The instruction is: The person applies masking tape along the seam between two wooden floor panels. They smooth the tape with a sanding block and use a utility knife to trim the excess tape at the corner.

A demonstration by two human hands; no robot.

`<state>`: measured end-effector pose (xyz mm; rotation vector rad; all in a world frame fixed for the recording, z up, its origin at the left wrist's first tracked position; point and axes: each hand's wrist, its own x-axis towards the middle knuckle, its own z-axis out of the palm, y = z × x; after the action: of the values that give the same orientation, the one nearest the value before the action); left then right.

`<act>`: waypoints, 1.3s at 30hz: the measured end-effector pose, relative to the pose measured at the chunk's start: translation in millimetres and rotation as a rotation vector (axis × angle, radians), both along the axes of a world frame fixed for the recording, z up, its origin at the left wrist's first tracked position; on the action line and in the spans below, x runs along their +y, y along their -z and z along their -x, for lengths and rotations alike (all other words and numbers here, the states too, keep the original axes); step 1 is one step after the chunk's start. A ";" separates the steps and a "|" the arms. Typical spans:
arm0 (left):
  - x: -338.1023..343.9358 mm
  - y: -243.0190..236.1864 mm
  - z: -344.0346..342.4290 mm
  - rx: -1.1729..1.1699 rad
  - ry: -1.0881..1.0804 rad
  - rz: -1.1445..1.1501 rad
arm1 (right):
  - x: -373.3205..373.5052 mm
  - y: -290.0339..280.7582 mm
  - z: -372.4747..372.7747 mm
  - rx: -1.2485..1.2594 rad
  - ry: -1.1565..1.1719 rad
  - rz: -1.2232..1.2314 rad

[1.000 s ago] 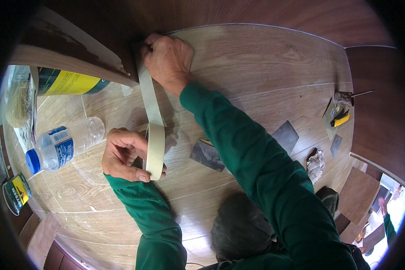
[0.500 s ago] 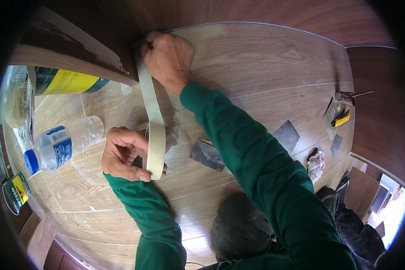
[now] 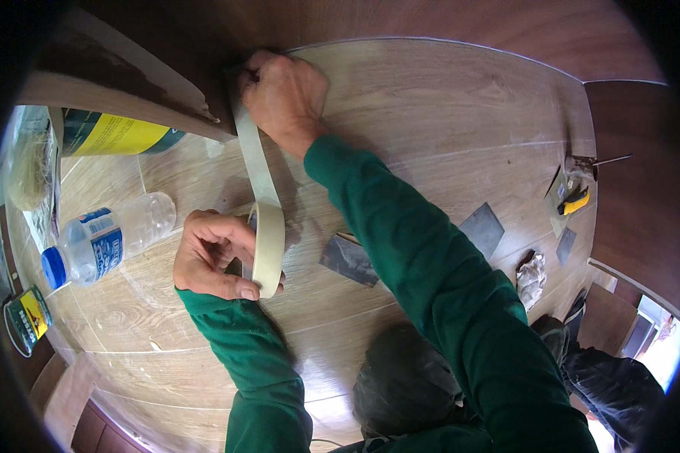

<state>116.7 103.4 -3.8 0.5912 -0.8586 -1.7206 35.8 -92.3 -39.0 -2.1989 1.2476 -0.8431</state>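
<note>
My left hand (image 3: 213, 255) is closed around a roll of cream masking tape (image 3: 270, 253), with the thumb at its lower edge and the fingers inside the ring. From the roll a pale strip of tape (image 3: 255, 157) stretches away to the foot of a dark wood panel (image 3: 181, 45). There my right hand (image 3: 289, 97) is curled, its fingers pressed together on the strip's far end against the corner of panel and floor. Those fingertips are partly hidden by the hand itself.
On the left lie a clear plastic bottle (image 3: 113, 238) with a blue cap, a yellow-and-dark-green can (image 3: 121, 136) and a green-yellow tub (image 3: 29, 321). Dark flat pieces (image 3: 482, 230), a crumpled rag (image 3: 530, 279) and a yellow-handled cutter (image 3: 574, 201) lie right. Another person's leg (image 3: 612, 385) shows lower right.
The left hand and tape roll have shifted very slightly right and up. My right hand stays at the panel's foot. At lower right, the other person's leg has moved.
</note>
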 end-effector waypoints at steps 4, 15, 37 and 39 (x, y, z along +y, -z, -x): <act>0.8 -1.3 1.4 -0.029 -0.031 -0.008 | 0.3 -1.8 -0.5 0.021 0.003 -0.023; 0.8 -7.2 5.1 -0.014 -0.054 -0.076 | 1.0 -1.9 -3.3 0.046 0.094 -0.088; 8.1 -6.9 0.7 0.016 -0.068 -0.102 | 0.2 -0.4 0.9 0.031 -0.004 -0.024; 8.0 -6.2 1.4 0.009 -0.069 -0.088 | 0.0 0.7 1.7 0.018 0.003 -0.005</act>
<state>115.3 111.4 2.4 0.6646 -0.7503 -1.7034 34.1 -92.3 -39.8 -2.2061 1.2607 -0.8217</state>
